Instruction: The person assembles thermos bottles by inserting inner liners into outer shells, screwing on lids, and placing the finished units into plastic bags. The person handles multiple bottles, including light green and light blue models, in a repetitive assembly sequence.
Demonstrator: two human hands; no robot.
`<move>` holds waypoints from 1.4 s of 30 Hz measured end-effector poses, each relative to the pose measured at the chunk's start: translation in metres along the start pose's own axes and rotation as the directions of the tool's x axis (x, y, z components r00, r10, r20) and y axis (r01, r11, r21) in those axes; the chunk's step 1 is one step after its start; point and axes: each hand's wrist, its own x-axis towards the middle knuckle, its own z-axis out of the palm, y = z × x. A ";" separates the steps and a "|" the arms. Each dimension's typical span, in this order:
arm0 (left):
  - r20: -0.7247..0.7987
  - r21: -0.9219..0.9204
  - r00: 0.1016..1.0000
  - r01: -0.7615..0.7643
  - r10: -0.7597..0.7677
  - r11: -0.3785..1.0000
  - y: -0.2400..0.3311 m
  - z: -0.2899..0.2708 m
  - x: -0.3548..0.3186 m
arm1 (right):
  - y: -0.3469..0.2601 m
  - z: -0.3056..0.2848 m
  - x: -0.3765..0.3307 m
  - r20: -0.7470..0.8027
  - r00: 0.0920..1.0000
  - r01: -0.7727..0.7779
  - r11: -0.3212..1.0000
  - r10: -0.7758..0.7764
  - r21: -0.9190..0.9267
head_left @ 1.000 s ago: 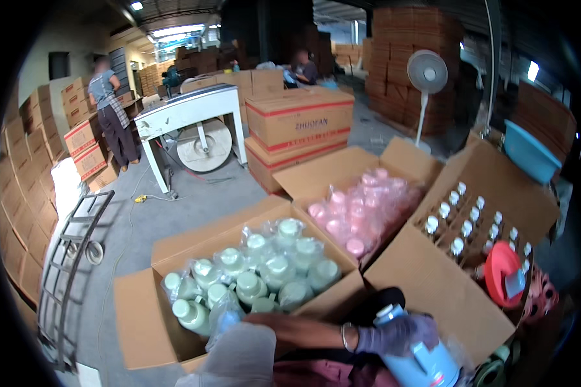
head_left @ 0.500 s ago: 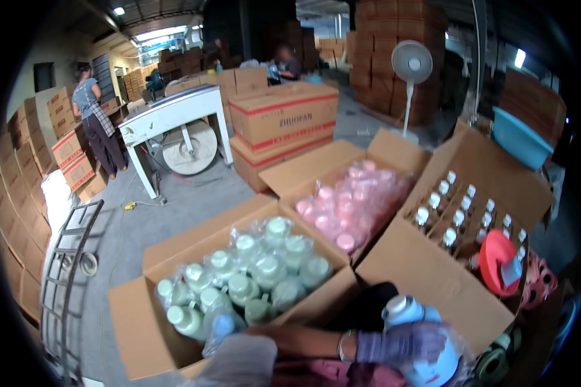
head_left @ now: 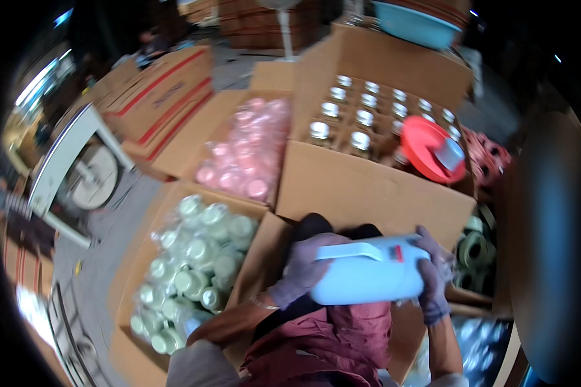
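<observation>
A white plastic jug (head_left: 365, 274) with a moulded handle lies on its side in front of me, held between both gloved hands. My left hand (head_left: 303, 267) grips its left end near the handle. My right hand (head_left: 432, 277) clasps its right end, where the cap would be; the cap itself is hidden by the fingers. The jug hangs over my lap, above maroon cloth (head_left: 332, 342), just in front of a cardboard box (head_left: 368, 190) of upright bottles with silvery tops (head_left: 361, 119).
An open box of green-capped bottles in plastic (head_left: 193, 258) stands at my left, a box of pink-capped ones (head_left: 245, 158) behind it. A red funnel (head_left: 429, 148) rests on the bottle box. Rolls of tape (head_left: 474, 248) lie right. Sealed cartons (head_left: 161, 97) and a white machine (head_left: 77, 168) stand beyond.
The view has tilted down and to the right. The jug has come up and turned onto its side, and my right hand has closed on its right end.
</observation>
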 end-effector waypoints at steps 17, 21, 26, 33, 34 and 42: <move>-0.257 -0.052 0.962 -0.105 0.088 0.993 -0.025 -0.001 0.055 | 0.115 -0.223 0.320 -0.343 0.926 -0.377 0.324 0.160 -0.868; -0.241 0.063 0.957 -0.153 0.164 0.986 -0.028 0.008 0.077 | 0.084 -0.162 0.291 -0.045 0.969 0.005 0.202 -0.243 -0.979; -0.281 -0.562 0.956 -0.094 -0.083 0.822 -0.018 0.031 0.080 | -0.043 -0.041 0.135 0.100 0.648 0.525 0.348 -0.755 -0.776; -0.051 -0.969 0.951 0.027 -0.305 0.247 -0.015 0.056 0.082 | 0.000 0.035 0.056 -0.168 0.945 0.215 0.920 -0.281 -0.329; -0.085 -0.938 0.954 0.020 -0.286 0.345 -0.020 0.056 0.078 | 0.003 0.038 0.046 -0.197 0.955 0.176 0.958 -0.222 -0.227; -0.154 -0.895 0.918 0.027 -0.364 0.445 -0.006 0.068 0.063 | 0.007 0.055 0.033 -0.181 0.894 0.269 0.814 -0.410 -0.515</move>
